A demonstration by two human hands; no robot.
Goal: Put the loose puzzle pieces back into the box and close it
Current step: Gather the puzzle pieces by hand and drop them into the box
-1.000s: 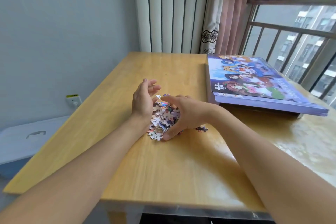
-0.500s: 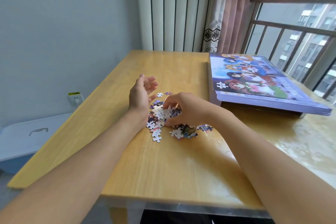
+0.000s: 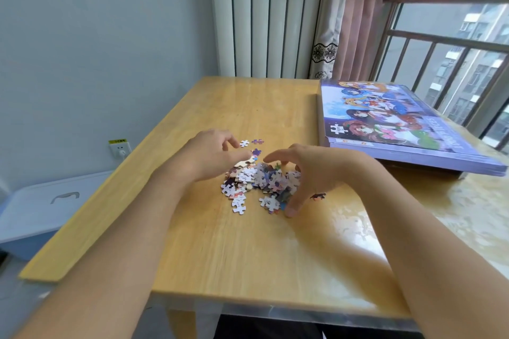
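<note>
A heap of loose puzzle pieces (image 3: 256, 180) lies in the middle of the wooden table (image 3: 248, 250). My left hand (image 3: 209, 155) hovers palm down over the heap's left side with loosely bent fingers and holds nothing I can see. My right hand (image 3: 314, 173) arches over the heap's right side, fingers spread and thumb tip on the table. Two stray pieces (image 3: 250, 142) lie just beyond the heap, and a dark piece (image 3: 318, 196) lies to its right. The purple puzzle box (image 3: 385, 124) sits at the table's right, its picture lid resting askew on the base.
A white lidded storage bin (image 3: 41, 209) stands on the floor left of the table, below a wall socket (image 3: 120, 148). White vertical panels and a curtain (image 3: 349, 30) stand behind the table. A railed window (image 3: 454, 69) runs along the right.
My left hand has turned from an upright cupped pose to palm down over the heap. My right hand has lifted and spread its fingers. The heap has loosened and spread out.
</note>
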